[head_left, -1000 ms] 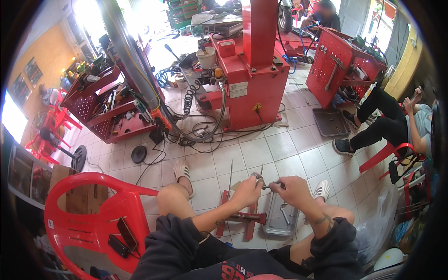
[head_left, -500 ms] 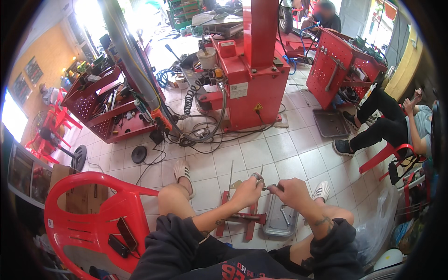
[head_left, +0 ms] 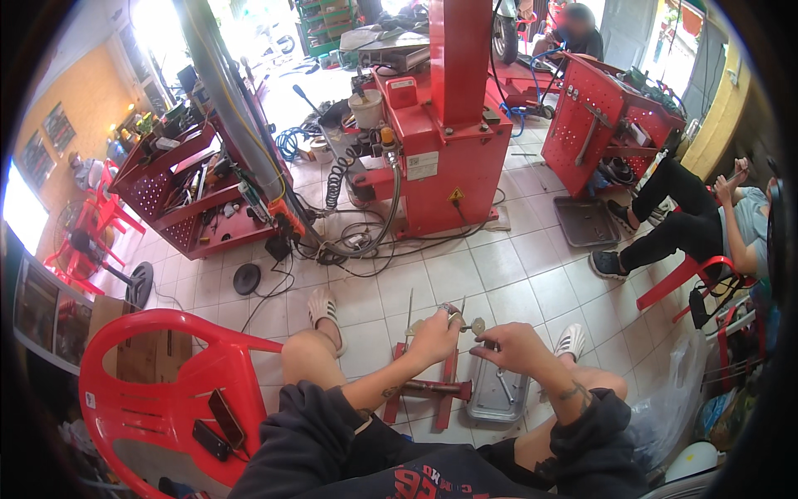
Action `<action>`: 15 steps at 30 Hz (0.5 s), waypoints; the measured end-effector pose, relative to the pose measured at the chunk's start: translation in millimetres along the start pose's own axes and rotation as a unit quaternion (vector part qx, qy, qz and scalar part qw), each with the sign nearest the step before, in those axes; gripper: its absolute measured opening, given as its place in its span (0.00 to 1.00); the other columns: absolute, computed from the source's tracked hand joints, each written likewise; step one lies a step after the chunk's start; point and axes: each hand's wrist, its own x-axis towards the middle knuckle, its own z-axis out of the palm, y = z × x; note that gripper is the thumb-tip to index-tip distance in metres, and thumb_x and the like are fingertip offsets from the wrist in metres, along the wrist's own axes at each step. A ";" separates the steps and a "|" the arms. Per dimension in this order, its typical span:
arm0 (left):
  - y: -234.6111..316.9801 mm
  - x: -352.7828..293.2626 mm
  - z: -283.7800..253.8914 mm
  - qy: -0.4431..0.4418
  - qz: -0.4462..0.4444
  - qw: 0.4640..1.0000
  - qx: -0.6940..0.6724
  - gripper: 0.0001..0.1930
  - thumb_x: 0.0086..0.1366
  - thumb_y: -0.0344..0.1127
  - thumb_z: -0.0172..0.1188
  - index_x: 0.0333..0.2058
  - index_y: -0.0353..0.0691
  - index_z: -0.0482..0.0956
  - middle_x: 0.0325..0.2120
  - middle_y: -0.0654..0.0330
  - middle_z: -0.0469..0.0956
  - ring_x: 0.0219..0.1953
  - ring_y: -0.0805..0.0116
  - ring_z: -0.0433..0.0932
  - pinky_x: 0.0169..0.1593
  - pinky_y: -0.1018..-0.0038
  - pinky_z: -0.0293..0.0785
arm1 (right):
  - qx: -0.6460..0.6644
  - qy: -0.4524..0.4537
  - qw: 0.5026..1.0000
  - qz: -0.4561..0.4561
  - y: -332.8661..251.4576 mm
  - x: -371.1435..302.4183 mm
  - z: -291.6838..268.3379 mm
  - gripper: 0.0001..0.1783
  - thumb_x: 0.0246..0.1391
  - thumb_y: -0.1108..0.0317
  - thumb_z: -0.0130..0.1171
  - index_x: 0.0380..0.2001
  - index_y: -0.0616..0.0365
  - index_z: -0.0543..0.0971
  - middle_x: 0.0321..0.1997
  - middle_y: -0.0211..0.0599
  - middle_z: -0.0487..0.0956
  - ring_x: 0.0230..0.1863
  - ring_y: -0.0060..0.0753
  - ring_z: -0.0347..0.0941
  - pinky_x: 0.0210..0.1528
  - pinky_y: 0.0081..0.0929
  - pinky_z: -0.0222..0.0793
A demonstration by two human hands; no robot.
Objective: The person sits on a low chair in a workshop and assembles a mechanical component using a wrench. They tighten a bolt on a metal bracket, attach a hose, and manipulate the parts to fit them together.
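Ahead of you stands a red machine (head_left: pixel 461 170). Nearer, a red metal stand (head_left: pixel 436 388) sits on the tiled floor (head_left: pixel 395 291), with a grey tray (head_left: pixel 486 401) just right of it. Your hands are apart: the left hand (head_left: pixel 435 337) closed, the right hand (head_left: pixel 514 343) close by with bent fingers, its grip too small to tell. A wrench (head_left: pixel 506 387) lies in the tray. Smallest is the metal part (head_left: pixel 478 326) held in your left hand, round end showing between both; it looks stiff, light, possibly slick, so pinch its narrow shank.
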 end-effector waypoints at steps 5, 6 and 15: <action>5.9 -2.1 -1.8 0.011 -0.001 1.000 0.005 0.18 0.71 0.42 0.50 0.47 0.30 0.73 0.34 0.36 0.80 0.42 0.35 0.79 0.47 0.49 0.72 | 0.008 0.017 1.000 -0.021 -8.6 -1.7 -4.9 0.18 0.53 0.53 0.67 0.43 0.49 0.85 0.30 0.37 0.82 0.32 0.42 0.80 0.35 0.34 0.74; 5.8 -1.7 -2.4 0.009 -0.003 1.000 0.005 0.18 0.71 0.42 0.50 0.46 0.30 0.73 0.34 0.36 0.80 0.42 0.36 0.79 0.47 0.49 0.72 | 0.010 0.021 0.999 -0.023 -8.9 -1.3 -5.6 0.18 0.52 0.56 0.69 0.44 0.49 0.85 0.31 0.37 0.82 0.32 0.42 0.80 0.35 0.33 0.74; 9.6 -9.4 -1.9 -0.046 0.002 0.999 0.025 0.18 0.70 0.42 0.50 0.45 0.29 0.74 0.36 0.36 0.80 0.43 0.37 0.79 0.49 0.50 0.73 | 0.027 0.046 0.998 -0.029 -2.7 1.2 -0.2 0.17 0.56 0.54 0.65 0.45 0.51 0.82 0.38 0.37 0.79 0.38 0.41 0.79 0.39 0.36 0.75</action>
